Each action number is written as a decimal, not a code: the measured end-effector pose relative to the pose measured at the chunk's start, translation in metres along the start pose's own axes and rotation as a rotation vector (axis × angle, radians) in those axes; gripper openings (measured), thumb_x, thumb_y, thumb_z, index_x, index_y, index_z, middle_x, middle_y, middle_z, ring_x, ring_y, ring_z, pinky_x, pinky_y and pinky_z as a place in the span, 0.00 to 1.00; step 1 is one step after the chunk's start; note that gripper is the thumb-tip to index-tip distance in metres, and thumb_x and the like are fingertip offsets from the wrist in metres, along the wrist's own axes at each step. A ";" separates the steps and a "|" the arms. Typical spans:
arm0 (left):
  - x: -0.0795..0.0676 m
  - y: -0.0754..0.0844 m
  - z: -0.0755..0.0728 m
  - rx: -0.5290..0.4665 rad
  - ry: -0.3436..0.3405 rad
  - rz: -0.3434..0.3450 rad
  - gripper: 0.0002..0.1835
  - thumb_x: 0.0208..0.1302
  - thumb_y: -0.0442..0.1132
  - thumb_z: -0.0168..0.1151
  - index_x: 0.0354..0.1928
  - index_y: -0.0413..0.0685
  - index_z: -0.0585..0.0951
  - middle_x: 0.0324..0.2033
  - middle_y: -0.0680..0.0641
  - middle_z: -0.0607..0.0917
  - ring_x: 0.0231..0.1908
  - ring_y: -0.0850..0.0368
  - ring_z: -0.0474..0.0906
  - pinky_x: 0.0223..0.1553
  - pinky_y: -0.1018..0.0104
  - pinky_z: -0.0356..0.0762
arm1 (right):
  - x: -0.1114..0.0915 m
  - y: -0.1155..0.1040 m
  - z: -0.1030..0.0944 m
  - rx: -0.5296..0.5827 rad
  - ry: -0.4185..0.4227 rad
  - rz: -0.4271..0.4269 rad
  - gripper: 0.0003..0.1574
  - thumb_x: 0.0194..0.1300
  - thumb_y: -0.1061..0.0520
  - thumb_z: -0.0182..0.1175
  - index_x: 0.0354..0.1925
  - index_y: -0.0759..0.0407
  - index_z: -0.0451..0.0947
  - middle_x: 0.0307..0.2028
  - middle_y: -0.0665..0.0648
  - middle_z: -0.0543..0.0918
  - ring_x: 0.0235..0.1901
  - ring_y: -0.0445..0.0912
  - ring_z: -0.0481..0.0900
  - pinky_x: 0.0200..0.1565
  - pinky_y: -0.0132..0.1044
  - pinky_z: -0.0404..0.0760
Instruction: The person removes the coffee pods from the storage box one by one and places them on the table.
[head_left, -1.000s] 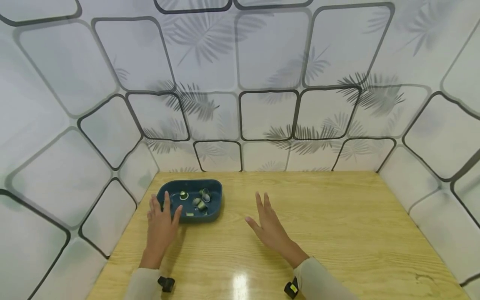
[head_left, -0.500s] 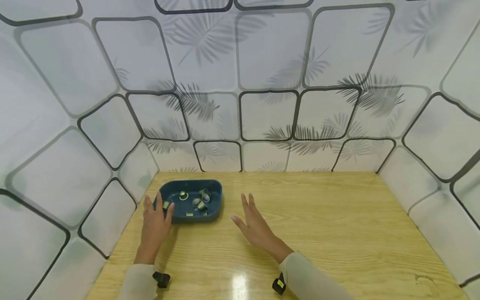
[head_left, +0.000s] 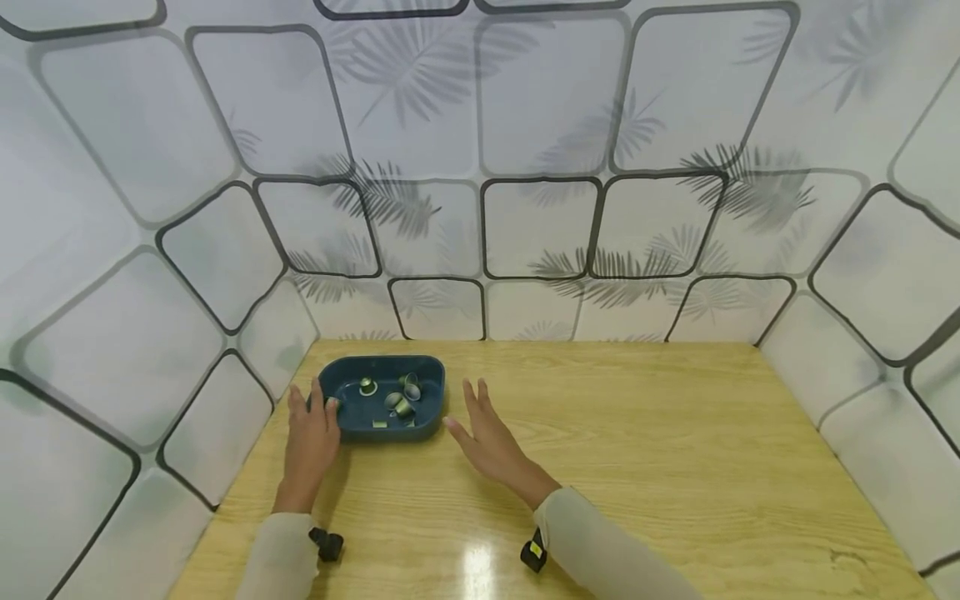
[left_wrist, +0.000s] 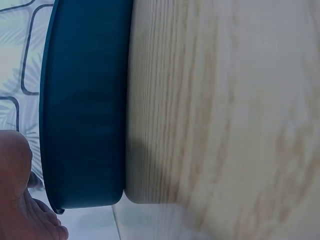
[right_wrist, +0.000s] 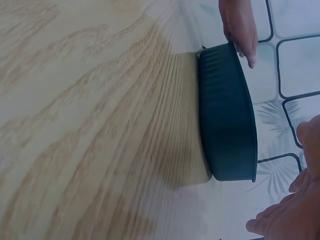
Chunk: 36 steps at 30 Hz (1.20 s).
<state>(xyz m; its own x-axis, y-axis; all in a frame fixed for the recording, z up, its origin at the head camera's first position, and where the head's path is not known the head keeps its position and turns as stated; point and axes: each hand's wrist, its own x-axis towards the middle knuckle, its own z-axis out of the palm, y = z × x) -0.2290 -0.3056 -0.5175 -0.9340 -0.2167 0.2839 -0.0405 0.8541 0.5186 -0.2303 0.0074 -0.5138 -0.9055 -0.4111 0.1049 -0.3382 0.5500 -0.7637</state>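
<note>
Viewing from the head camera, a dark blue tray (head_left: 397, 435) is being supported by the wooden table (head_left: 637, 433), near its back left corner. Small green capsules (head_left: 404, 409) are being contained loosely inside, some grouped toward the right end. The left hand (head_left: 306, 446) is being held at the tray's left end with fingers nearly straight. The right hand (head_left: 491, 446) is being held just beside the right end, thumb and fingers spread, without contact. The tray is being judged light and stiff, with smooth, slightly slippery walls; its short ends, under the lipped rim, are being recommended as holding points. Level handling is being advised, since the capsules could slide. Clearance on the left and behind is being limited by the patterned wall covering (head_left: 540, 225).

In the left wrist view, the tray's side wall is being shown upright from the table; the left hand is being seen beyond the rim, and its contact cannot be told.

In the right wrist view, the left hand's fingers are being seen at the rim of the far end; firm pressure cannot be confirmed. A gap is being shown between the near end and the right hand.
</note>
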 end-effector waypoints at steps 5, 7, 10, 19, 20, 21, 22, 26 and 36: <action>0.001 -0.002 -0.001 0.020 -0.015 -0.039 0.31 0.84 0.44 0.33 0.78 0.30 0.48 0.75 0.21 0.40 0.72 0.19 0.44 0.59 0.24 0.61 | 0.009 -0.005 0.006 -0.002 -0.005 0.008 0.50 0.78 0.29 0.39 0.82 0.48 0.32 0.80 0.61 0.29 0.74 0.65 0.57 0.63 0.61 0.71; 0.001 -0.003 -0.001 0.022 -0.021 -0.043 0.31 0.84 0.43 0.33 0.78 0.29 0.49 0.75 0.20 0.41 0.72 0.19 0.45 0.61 0.25 0.61 | 0.012 -0.007 0.008 -0.009 0.003 0.009 0.49 0.80 0.32 0.39 0.82 0.50 0.33 0.80 0.62 0.31 0.73 0.65 0.58 0.62 0.60 0.73; 0.002 -0.005 0.000 0.011 -0.033 -0.040 0.31 0.84 0.43 0.33 0.77 0.26 0.49 0.74 0.20 0.42 0.73 0.21 0.44 0.64 0.27 0.58 | 0.016 -0.008 0.011 -0.025 0.022 0.008 0.46 0.81 0.35 0.39 0.82 0.53 0.36 0.80 0.64 0.33 0.71 0.65 0.62 0.58 0.59 0.77; 0.001 -0.008 -0.001 -0.022 -0.079 -0.067 0.31 0.84 0.41 0.34 0.76 0.23 0.46 0.74 0.20 0.40 0.74 0.24 0.41 0.66 0.29 0.56 | 0.027 -0.007 0.024 -0.060 0.021 0.015 0.43 0.82 0.39 0.40 0.82 0.56 0.40 0.80 0.65 0.35 0.70 0.63 0.66 0.56 0.55 0.79; 0.001 -0.008 -0.002 -0.022 -0.082 -0.068 0.31 0.84 0.40 0.34 0.76 0.23 0.46 0.74 0.20 0.40 0.74 0.23 0.41 0.66 0.29 0.56 | 0.028 -0.008 0.025 -0.059 0.018 0.014 0.43 0.82 0.39 0.39 0.82 0.56 0.40 0.80 0.65 0.35 0.69 0.63 0.68 0.57 0.55 0.79; 0.001 -0.007 -0.002 -0.022 -0.083 -0.068 0.31 0.84 0.40 0.34 0.76 0.23 0.46 0.74 0.20 0.40 0.74 0.23 0.42 0.66 0.29 0.57 | 0.028 -0.008 0.025 -0.061 0.013 0.015 0.43 0.82 0.38 0.39 0.82 0.56 0.40 0.80 0.64 0.35 0.69 0.62 0.68 0.57 0.55 0.78; 0.001 -0.007 -0.003 -0.022 -0.084 -0.067 0.31 0.84 0.40 0.34 0.76 0.22 0.46 0.74 0.20 0.40 0.73 0.23 0.42 0.66 0.29 0.57 | 0.029 -0.009 0.026 -0.062 0.009 0.016 0.44 0.82 0.38 0.39 0.82 0.57 0.40 0.80 0.64 0.35 0.69 0.62 0.68 0.56 0.54 0.79; 0.002 -0.006 -0.004 -0.018 -0.076 -0.067 0.31 0.83 0.39 0.35 0.75 0.20 0.49 0.74 0.19 0.42 0.73 0.22 0.45 0.65 0.29 0.58 | 0.031 -0.012 0.026 -0.085 0.006 0.010 0.43 0.83 0.39 0.39 0.81 0.60 0.41 0.80 0.65 0.35 0.68 0.61 0.70 0.50 0.50 0.82; 0.005 -0.009 -0.002 -0.016 -0.062 -0.050 0.30 0.83 0.38 0.36 0.73 0.17 0.51 0.73 0.18 0.45 0.71 0.21 0.48 0.65 0.30 0.59 | 0.038 -0.017 0.026 -0.091 0.002 0.015 0.41 0.83 0.44 0.42 0.81 0.61 0.43 0.80 0.66 0.36 0.66 0.62 0.72 0.46 0.47 0.82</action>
<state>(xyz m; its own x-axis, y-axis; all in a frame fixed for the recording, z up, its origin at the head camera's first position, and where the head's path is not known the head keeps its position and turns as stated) -0.2323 -0.3157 -0.5190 -0.9513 -0.2284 0.2069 -0.0823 0.8352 0.5438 -0.2526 -0.0367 -0.5136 -0.9113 -0.4007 0.0952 -0.3461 0.6196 -0.7045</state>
